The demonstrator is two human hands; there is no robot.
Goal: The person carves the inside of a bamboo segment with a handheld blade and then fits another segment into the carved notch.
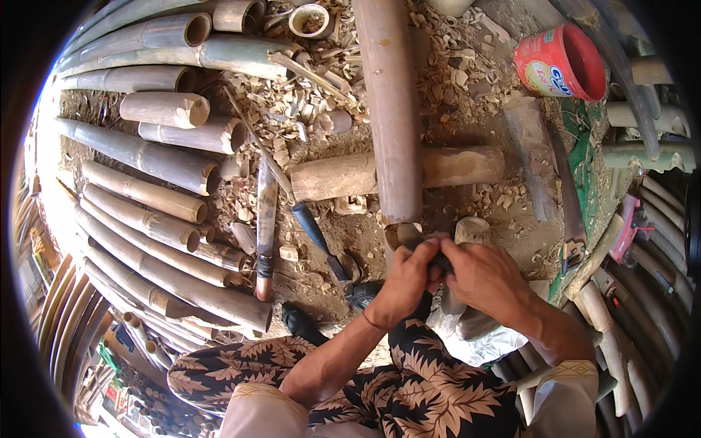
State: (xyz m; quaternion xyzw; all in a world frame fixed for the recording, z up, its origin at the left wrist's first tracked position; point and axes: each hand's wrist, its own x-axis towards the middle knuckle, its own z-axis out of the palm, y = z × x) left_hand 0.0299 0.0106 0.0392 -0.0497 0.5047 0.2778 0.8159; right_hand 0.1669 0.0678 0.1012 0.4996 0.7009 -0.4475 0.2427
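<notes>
A thick brown bamboo pole (388, 109) runs away from me, its cut near end just ahead of my hands. My left hand (409, 276) and my right hand (483, 271) are together at that end, both closed round a dark-handled tool (443, 263). The tool's greyish front part reaches toward the pole's open mouth; its exact shape is hard to make out. Under the pole, a short log (328, 177) lies crosswise and props it off the ground. Left of my left hand lies a blue-handled tool (309, 225) with a dark metal end.
Many cut bamboo poles (146, 153) lie stacked on the left. A long-handled tool (266, 226) lies beside them. Wood shavings (453, 80) cover the ground ahead. A red bucket (558, 64) and a wood block (531, 157) are at the right, near more bamboo (650, 270).
</notes>
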